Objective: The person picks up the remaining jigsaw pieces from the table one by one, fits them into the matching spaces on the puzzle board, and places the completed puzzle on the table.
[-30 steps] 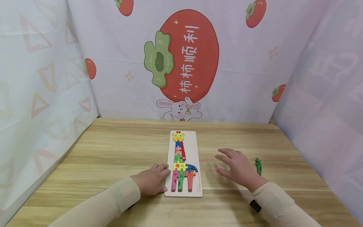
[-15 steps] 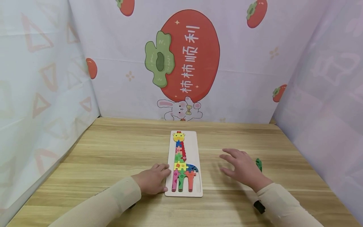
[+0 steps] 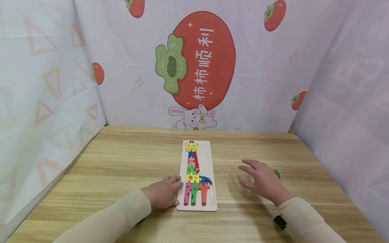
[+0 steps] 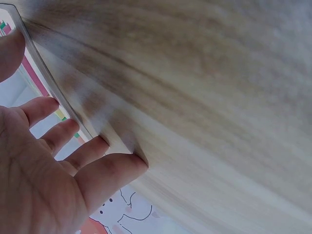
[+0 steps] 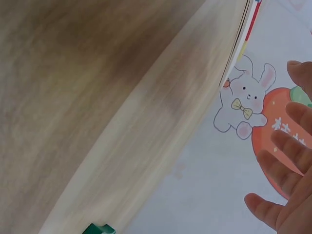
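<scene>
A pale wooden puzzle board [image 3: 205, 153] lies on the table with a giraffe of coloured, numbered jigsaw pieces [image 3: 193, 178] in it. A bare recess shows at the lower right, beside the orange leg piece [image 3: 204, 194]. My left hand [image 3: 162, 192] rests at the board's left edge, its fingers and thumb touching the rim, loosely bent. To the right of the board, my right hand [image 3: 262, 179] hovers over the table with spread fingers, holding nothing. Behind it lies a green puzzle piece [image 3: 277, 174], mostly hidden by the hand; its end also shows in the right wrist view.
The wood-grain table [image 3: 121, 152] reaches back to a white cloth [image 3: 133, 101] printed with persimmons and a rabbit. Cloth walls also stand on the left [image 3: 45, 101] and right [image 3: 343, 111]. Dark bands sit at both wrists.
My right hand has drifted to the right, away from the board, and now covers more of the green puzzle piece. The left hand and the board stay in place.
</scene>
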`<state>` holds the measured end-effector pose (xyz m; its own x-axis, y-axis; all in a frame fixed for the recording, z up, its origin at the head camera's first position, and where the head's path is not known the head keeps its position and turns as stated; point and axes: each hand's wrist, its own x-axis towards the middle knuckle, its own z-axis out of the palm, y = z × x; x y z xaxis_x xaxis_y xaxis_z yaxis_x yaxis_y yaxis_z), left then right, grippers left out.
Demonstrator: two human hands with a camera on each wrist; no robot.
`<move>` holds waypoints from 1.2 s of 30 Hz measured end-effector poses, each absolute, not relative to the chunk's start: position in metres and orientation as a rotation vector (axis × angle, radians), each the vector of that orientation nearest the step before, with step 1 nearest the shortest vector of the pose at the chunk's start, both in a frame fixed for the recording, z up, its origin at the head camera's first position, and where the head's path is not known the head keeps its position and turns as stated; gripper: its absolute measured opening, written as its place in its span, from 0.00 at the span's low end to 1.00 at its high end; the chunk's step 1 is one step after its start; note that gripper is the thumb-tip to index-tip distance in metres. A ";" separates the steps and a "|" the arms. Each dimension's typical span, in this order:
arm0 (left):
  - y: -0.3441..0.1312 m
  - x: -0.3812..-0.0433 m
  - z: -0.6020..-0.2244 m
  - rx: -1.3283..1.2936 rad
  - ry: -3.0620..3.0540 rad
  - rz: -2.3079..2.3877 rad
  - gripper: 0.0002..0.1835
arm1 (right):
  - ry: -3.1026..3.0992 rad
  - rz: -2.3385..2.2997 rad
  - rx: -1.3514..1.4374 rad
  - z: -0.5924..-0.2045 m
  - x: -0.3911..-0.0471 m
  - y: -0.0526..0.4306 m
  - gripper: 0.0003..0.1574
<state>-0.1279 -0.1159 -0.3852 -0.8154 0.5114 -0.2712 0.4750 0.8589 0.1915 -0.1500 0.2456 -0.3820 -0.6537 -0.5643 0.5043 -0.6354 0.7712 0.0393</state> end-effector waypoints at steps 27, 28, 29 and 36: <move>-0.115 -0.129 -0.385 0.730 2.717 0.166 0.34 | -2.487 0.224 0.841 -0.390 -0.154 0.268 0.28; -0.115 -0.129 -0.385 0.730 2.716 0.168 0.34 | -2.490 0.220 0.837 -0.390 -0.154 0.269 0.28; -0.115 -0.129 -0.385 0.734 2.716 0.168 0.34 | -2.492 0.219 0.834 -0.390 -0.154 0.270 0.28; -0.116 -0.129 -0.384 0.746 2.718 0.163 0.34 | -2.537 0.214 0.793 -0.388 -0.153 0.275 0.28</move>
<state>-0.1287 -0.1157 -0.3845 -0.8136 0.5142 -0.2714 0.4782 0.8573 0.1909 -0.1527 0.2755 -0.3880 -0.7222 -0.4975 0.4805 -0.5711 0.8208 -0.0085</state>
